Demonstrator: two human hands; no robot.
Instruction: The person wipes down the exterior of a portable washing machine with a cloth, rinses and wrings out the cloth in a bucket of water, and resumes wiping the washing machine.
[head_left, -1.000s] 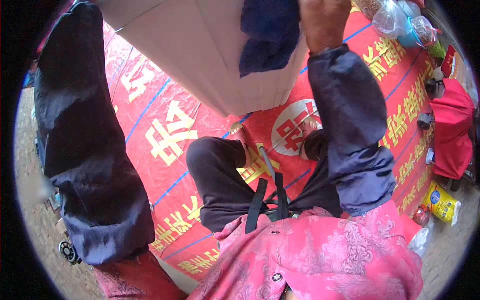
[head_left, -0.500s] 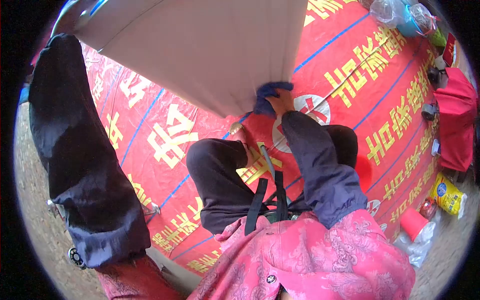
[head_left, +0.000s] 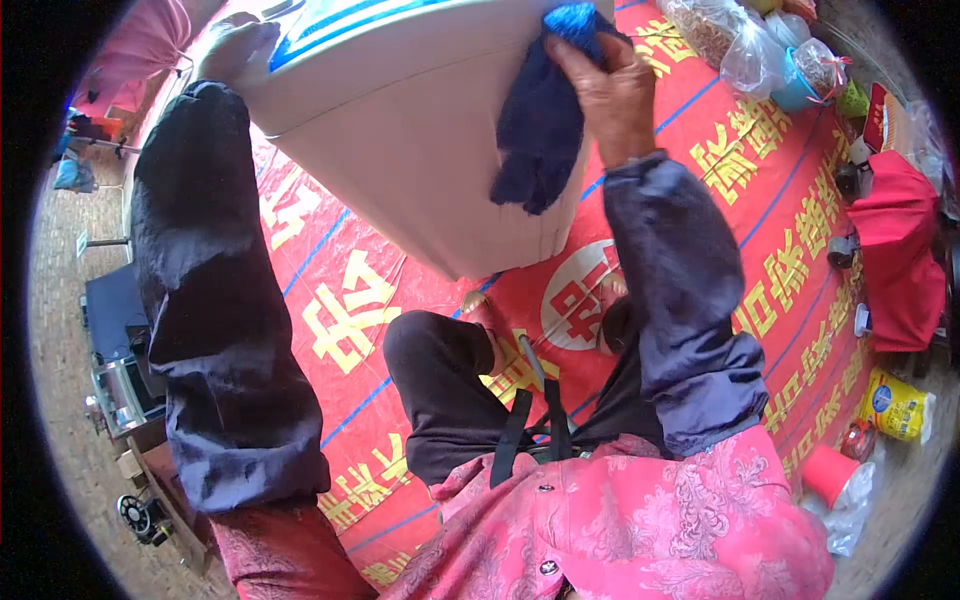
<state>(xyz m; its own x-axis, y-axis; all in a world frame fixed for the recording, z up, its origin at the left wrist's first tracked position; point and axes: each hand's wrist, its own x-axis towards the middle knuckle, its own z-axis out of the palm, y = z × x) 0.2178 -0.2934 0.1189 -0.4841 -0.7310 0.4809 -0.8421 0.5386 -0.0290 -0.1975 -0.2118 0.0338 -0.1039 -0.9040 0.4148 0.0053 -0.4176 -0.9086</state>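
With our right hand (head_left: 614, 102) we pinch the blue cloth (head_left: 541, 130) at its bunched top; it hangs against the side of the white box (head_left: 420, 170). The cloth seems light, soft and not fragile, so a gathered fold is good for holding. Our left hand (head_left: 238, 50) is at the box's upper corner; its grip we cannot tell.

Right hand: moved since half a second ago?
Yes: the right hand, gripping the dark blue cloth, went up the pale box, from its lower end to its upper part.
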